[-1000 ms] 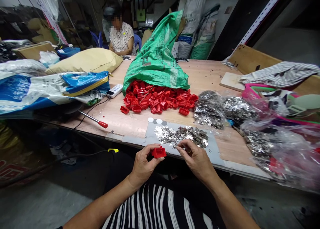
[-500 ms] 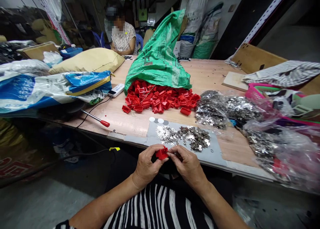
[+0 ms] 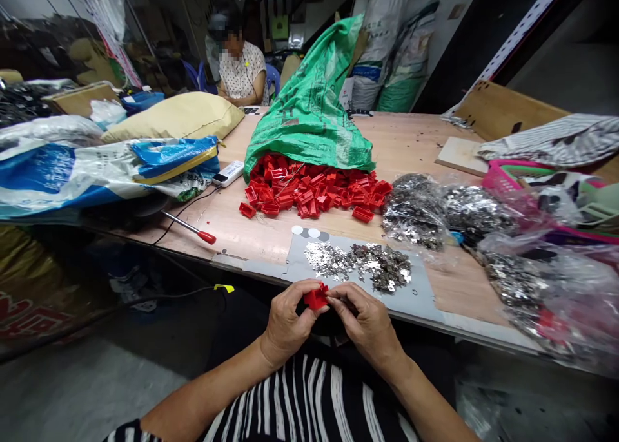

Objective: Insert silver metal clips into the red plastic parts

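My left hand [image 3: 289, 320] pinches a small red plastic part [image 3: 316, 296] just below the table's near edge. My right hand [image 3: 367, 323] meets it from the right, its fingertips closed against the same red part. Whether a metal piece sits between those fingers is hidden. Right behind the hands, a heap of small shiny metal pieces [image 3: 360, 263] lies on a grey sheet [image 3: 420, 292]. Farther back, a pile of red plastic parts [image 3: 314, 187] spills from a green woven sack [image 3: 314, 107].
Clear bags of metal pieces [image 3: 522, 268] crowd the right side by a pink basket [image 3: 503, 174]. A red-handled tool [image 3: 193, 230], a white remote [image 3: 228, 173] and blue-and-white sacks [image 3: 97, 171] lie at left. Another person [image 3: 239, 68] sits at the far end.
My right hand came away from the metal heap and closed in on the red part held by my left hand. Both hands now press together on it.
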`<action>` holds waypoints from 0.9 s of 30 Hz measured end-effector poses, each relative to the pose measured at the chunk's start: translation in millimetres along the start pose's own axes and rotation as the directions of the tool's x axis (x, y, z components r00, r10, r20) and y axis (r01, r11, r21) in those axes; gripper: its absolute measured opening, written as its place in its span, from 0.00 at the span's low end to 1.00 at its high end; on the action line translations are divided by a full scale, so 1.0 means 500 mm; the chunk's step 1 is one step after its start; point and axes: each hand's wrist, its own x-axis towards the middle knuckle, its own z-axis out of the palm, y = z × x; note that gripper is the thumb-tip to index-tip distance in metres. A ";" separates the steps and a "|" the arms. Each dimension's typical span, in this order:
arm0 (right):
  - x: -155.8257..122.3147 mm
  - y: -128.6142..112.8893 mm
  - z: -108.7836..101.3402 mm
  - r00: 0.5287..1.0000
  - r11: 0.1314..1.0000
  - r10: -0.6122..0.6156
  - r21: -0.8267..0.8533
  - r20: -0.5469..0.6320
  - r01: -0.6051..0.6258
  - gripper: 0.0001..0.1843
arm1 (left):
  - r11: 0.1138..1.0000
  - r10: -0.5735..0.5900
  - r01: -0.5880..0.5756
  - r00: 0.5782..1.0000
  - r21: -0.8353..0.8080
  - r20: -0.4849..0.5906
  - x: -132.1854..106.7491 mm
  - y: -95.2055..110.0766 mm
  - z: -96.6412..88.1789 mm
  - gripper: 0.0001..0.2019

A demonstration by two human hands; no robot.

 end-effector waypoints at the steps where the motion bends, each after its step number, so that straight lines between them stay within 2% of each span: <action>1: 0.000 -0.001 0.000 1.000 1.000 0.000 -0.002 0.001 0.000 0.07 | 1.000 0.001 -0.001 1.000 0.001 0.000 0.000 0.000 0.000 0.14; 16: 0.004 0.005 0.003 0.999 0.994 0.024 -0.102 -0.044 -0.028 0.04 | 1.000 -0.007 0.007 1.000 0.007 -0.004 0.003 0.000 -0.002 0.13; 27: 0.002 -0.002 0.000 1.000 0.995 0.015 -0.097 0.020 -0.013 0.06 | 1.000 -0.003 0.003 1.000 -0.006 0.016 0.003 0.002 0.000 0.14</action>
